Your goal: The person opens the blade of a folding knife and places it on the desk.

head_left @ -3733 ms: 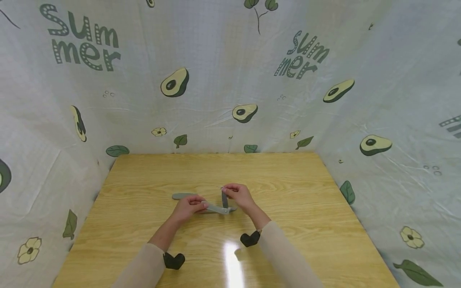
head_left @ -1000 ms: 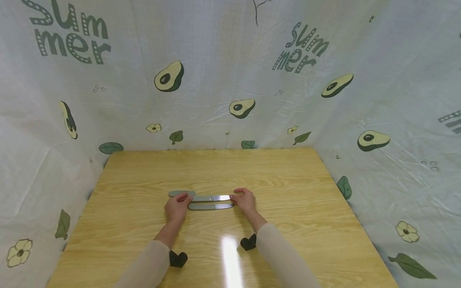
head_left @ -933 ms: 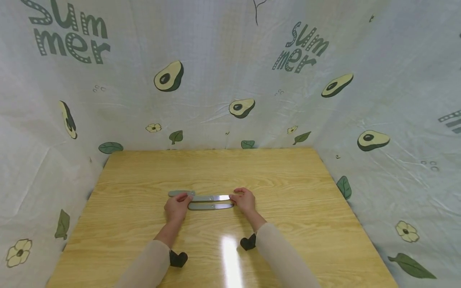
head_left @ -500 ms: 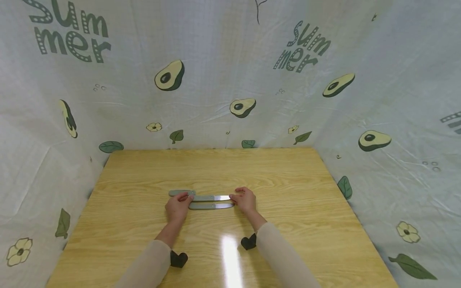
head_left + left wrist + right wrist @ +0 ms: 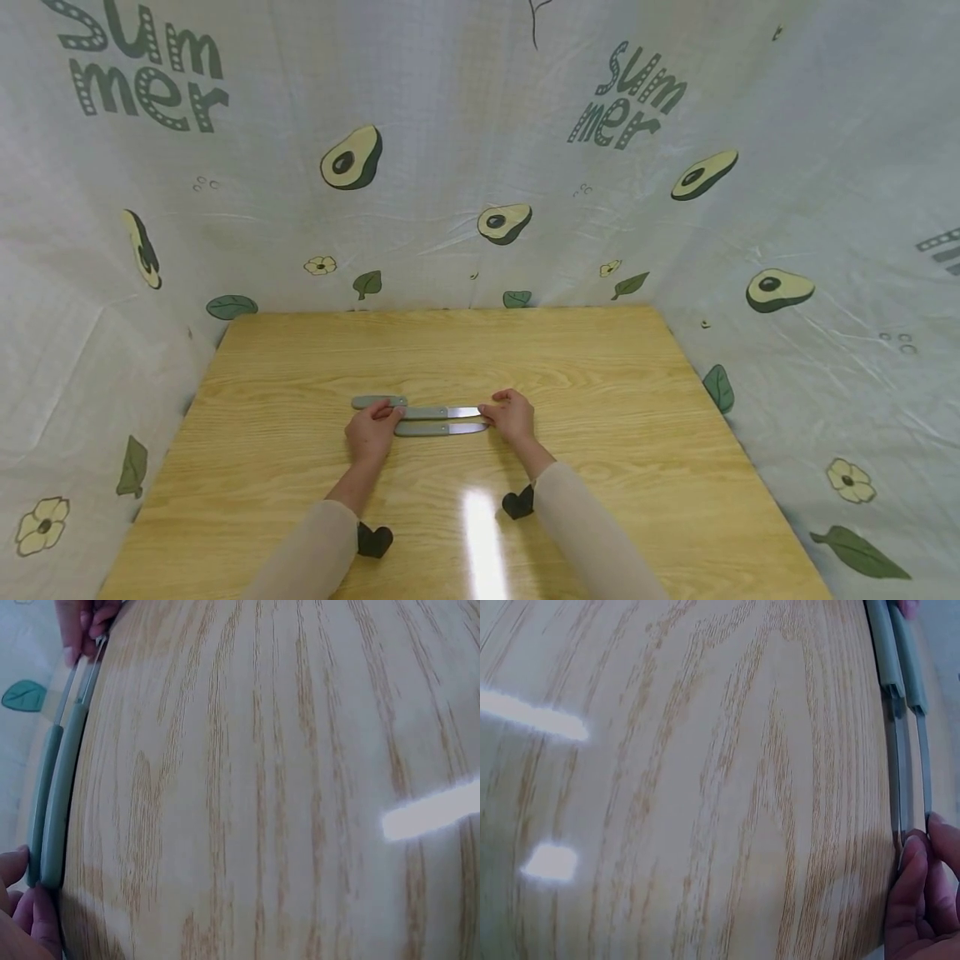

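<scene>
Middle knife (image 5: 426, 413), straightened (earlier half-folded), hands (image 5: 370, 433) (image 5: 512, 417) pinching ends

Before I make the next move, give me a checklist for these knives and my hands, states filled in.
1. Middle knife unfolded: ok, blade showing.
2. Front knife unfolded: ok, blade showing.
3. Rear knife unfolded: not ok, no blade shows in the head view.
4. Left hand at the handle end: ok.
5. Right hand clear of the blades: not ok, its fingers are at the blade tips.
6. Blades locked: cannot tell.
</scene>
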The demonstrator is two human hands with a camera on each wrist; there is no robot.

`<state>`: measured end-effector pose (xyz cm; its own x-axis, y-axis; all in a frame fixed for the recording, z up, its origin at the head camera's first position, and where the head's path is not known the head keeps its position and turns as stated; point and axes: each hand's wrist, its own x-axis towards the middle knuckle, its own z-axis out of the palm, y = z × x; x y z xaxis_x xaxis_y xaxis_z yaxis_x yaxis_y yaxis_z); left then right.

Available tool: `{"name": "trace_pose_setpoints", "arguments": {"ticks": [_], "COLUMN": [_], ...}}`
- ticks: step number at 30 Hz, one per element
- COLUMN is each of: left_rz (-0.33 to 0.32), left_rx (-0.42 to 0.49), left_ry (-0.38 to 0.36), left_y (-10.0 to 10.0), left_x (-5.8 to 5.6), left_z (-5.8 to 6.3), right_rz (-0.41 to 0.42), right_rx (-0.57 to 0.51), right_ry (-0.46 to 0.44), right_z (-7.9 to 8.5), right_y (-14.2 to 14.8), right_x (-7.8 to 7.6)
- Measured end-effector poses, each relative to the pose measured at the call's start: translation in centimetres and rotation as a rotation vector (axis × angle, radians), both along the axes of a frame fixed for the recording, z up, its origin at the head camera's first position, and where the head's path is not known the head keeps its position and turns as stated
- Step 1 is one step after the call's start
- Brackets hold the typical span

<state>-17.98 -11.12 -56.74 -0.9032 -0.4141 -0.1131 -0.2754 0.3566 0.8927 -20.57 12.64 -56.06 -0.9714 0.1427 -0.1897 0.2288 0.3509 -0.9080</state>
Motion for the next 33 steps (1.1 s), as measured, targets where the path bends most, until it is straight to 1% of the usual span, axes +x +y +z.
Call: {"name": "trace_pose_setpoints", "arguments": {"ticks": [7,15,21,33], "left_rz": [0.006,-0.004,-0.007,-0.015], "left_rx": [-0.011,0.022,0.013,-0.005], "left_ry": [0.005,0.028,0.028,0.028], "left_y": [0.12,0.11,0.03,-0.32], "left_x": [0.05,0.18,0.26,0.32], "left_z": [0.13,0.04,0.01,-0.09], "right_rz": [-0.01,-0.014,-0.007,-0.005], "right_rx": [0.024,0.023,0.026,0.044], "right_ry": [-0.004,-0.005,-0.016,0.0], "right_z": [0.08,0.44,0.5,0.3], "right_y": [0.02,0.04,0.02,0.03], "right_x": [0.1,0.14,0.3,0.44]}}
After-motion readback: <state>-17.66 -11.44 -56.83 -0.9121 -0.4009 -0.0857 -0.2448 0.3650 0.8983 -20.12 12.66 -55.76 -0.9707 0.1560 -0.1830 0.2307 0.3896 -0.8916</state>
